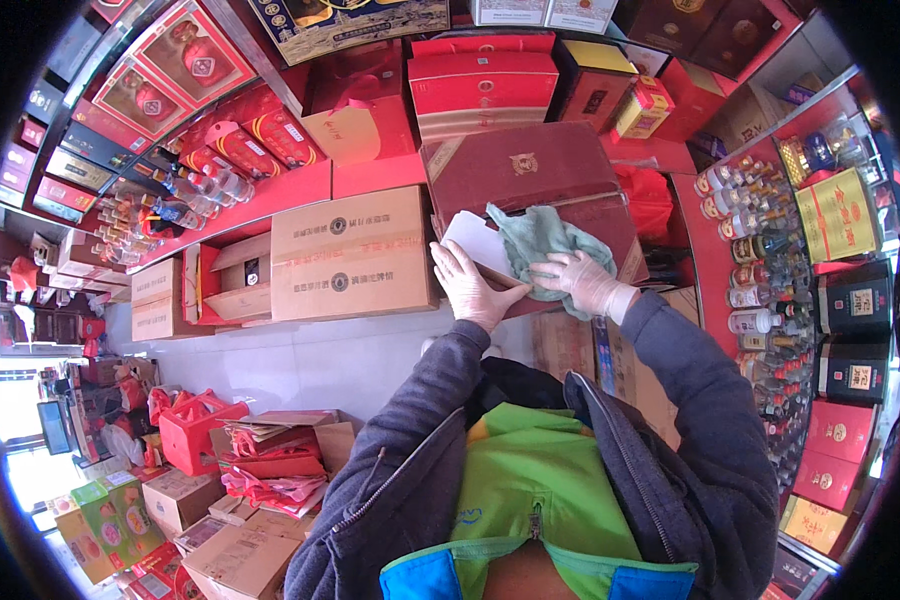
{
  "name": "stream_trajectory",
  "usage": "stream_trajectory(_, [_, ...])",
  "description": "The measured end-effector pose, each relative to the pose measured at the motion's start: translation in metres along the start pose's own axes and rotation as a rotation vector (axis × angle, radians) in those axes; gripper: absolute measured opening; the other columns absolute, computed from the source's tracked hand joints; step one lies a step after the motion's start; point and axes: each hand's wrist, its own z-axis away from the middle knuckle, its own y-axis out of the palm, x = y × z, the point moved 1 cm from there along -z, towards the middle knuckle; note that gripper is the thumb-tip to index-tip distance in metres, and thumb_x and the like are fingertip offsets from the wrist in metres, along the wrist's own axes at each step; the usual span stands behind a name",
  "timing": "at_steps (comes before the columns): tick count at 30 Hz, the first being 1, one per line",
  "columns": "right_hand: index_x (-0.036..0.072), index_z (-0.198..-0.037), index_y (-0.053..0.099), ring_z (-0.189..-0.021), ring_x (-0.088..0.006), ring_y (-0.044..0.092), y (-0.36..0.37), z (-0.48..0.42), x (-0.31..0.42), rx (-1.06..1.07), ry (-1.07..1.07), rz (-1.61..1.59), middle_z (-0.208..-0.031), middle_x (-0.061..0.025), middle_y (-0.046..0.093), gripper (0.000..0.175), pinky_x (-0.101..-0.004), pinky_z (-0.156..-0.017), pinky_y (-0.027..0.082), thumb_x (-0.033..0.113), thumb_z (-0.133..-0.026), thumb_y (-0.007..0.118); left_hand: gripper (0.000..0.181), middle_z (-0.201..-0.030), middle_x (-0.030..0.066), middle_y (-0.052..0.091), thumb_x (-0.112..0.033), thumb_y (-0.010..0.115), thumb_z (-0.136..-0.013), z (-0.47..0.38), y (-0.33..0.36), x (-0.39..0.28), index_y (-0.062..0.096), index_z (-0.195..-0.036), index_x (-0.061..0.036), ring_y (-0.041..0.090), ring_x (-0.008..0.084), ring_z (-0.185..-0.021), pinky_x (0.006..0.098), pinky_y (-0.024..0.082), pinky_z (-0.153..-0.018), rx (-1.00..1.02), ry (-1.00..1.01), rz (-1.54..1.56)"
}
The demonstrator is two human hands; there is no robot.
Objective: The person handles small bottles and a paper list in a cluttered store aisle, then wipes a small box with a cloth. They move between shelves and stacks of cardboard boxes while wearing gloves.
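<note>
A small box with a white top (480,238) sits on a large dark red carton (525,161) in front of me. My left hand (466,286), in a thin white glove, holds this box, fingers along its left side and thumb across its near edge. A damp-looking green cloth (547,232) covers the right part of the box and hangs over the dark red carton. My right hand (581,281), gloved too, presses on the cloth with its fingers bent. The part of the box beneath the cloth is hidden.
A brown cardboard carton (352,255) adjoins on the left. Small bottles (750,277) crowd the right shelf, and more bottles (210,187) stand on the left ledge. Red gift boxes (484,86) line the back. A red plastic stool (199,431) and cardboard boxes (244,559) occupy the floor behind left.
</note>
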Motion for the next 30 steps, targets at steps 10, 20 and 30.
stream_trajectory(10, [0.000,-0.116,0.052,-0.114,-0.0214,0.048,-0.045,0.007,-0.052,-0.572,0.181,-0.800,-0.119,-0.0125,0.053,0.042,-0.0300,-0.096,0.037,-0.003,-0.074,0.054,0.134,-0.135,0.0387,0.007,-0.046,0.083,-0.044,-0.005,-0.003,0.008,-0.001,-0.135,0.0071,0.012,0.0477,-0.128,0.0483,0.014,-0.105,0.007,-0.013,0.017])
stream_trajectory(20, [0.026,-0.130,0.041,-0.128,-0.0335,0.024,-0.063,-0.151,0.013,-0.096,-0.002,-0.134,-0.143,-0.0087,0.022,0.056,-0.0535,-0.098,0.030,0.022,-0.077,0.058,0.133,-0.135,0.0387,0.008,-0.050,0.080,-0.045,-0.006,-0.003,0.010,0.002,-0.135,0.0076,0.010,0.0472,-0.129,0.0485,0.011,-0.106,0.006,-0.014,0.036])
stream_trajectory(30, [0.026,-0.119,0.055,-0.120,-0.0279,0.038,-0.021,-0.119,0.002,-0.092,-0.205,-0.061,-0.138,-0.0040,0.034,0.048,-0.0410,-0.096,0.038,0.009,-0.074,0.051,0.131,-0.134,0.0388,0.011,-0.051,0.080,-0.045,-0.010,0.000,0.010,0.005,-0.133,0.0105,0.012,0.0470,-0.129,0.0493,0.013,-0.105,0.026,-0.057,-0.027])
